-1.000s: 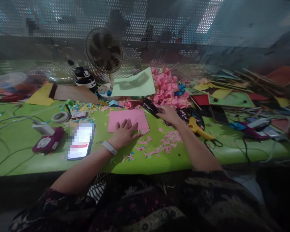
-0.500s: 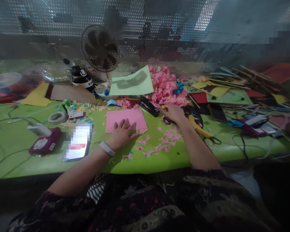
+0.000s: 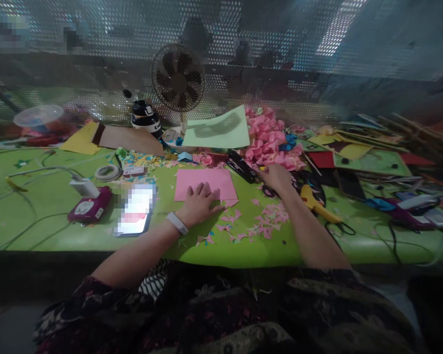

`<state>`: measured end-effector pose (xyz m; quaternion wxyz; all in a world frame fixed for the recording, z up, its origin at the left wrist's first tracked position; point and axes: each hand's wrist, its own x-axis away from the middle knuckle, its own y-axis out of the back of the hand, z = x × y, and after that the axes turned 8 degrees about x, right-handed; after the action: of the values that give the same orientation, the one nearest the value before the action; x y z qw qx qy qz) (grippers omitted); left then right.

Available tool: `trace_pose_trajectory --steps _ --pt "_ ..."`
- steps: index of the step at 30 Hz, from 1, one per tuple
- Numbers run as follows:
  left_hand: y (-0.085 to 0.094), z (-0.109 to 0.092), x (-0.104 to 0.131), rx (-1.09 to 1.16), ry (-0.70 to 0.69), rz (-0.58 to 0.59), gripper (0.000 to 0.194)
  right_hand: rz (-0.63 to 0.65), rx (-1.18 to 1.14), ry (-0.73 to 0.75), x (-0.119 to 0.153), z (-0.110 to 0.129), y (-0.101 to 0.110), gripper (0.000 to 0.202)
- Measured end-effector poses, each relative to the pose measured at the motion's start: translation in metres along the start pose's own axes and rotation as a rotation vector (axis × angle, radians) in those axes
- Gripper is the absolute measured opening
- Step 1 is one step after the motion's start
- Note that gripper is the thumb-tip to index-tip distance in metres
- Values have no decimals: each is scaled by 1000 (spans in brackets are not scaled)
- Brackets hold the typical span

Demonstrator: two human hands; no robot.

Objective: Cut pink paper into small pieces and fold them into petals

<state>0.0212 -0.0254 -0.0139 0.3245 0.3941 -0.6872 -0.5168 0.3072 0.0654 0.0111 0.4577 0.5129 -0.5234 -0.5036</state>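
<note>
My left hand [image 3: 200, 202] lies flat with spread fingers on a pink paper sheet [image 3: 192, 181] on the green table. My right hand [image 3: 275, 178] is at the right, beside a black stapler [image 3: 241, 166], its fingers drawn together around something small with a yellow part; what it is I cannot make out. Dark scissor-like handles [image 3: 268, 191] lie just below that hand. Small pink paper scraps [image 3: 268, 221] are scattered between my forearms.
A lit phone [image 3: 136, 210] and a purple device [image 3: 90, 206] with cables lie left. Behind stand a fan [image 3: 178, 78], a light green sheet [image 3: 217, 130] and a pink paper pile [image 3: 266, 137]. A yellow glue gun [image 3: 319, 205] lies right of my right forearm.
The whole view has shifted, so the table's things appear farther right. Both hands keep nearly the same places relative to the pink sheet and the stapler.
</note>
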Motion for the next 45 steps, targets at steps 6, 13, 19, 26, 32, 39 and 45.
trace_pose_trajectory --steps 6,13,19,26,32,39,45 --pt "-3 2 -2 -6 -3 -5 74 -225 4 -114 8 0 12 34" --pt "-1 0 0 -48 6 -11 72 -310 -14 -199 11 -14 22 37" --pt "-2 1 -1 -70 -2 -4 72 -491 -104 -302 20 -50 36 33" --pt "-3 1 -1 -57 -12 -18 70 -768 -319 -409 14 -88 45 23" --pt "-3 -1 3 -60 -17 -45 67 -739 -491 -335 -1 -82 66 19" --pt "-3 -3 1 -23 -3 -34 71 -599 -561 -233 -39 -17 74 9" --pt "-4 -4 0 -2 4 -28 74 -391 -704 -59 -53 58 63 14"
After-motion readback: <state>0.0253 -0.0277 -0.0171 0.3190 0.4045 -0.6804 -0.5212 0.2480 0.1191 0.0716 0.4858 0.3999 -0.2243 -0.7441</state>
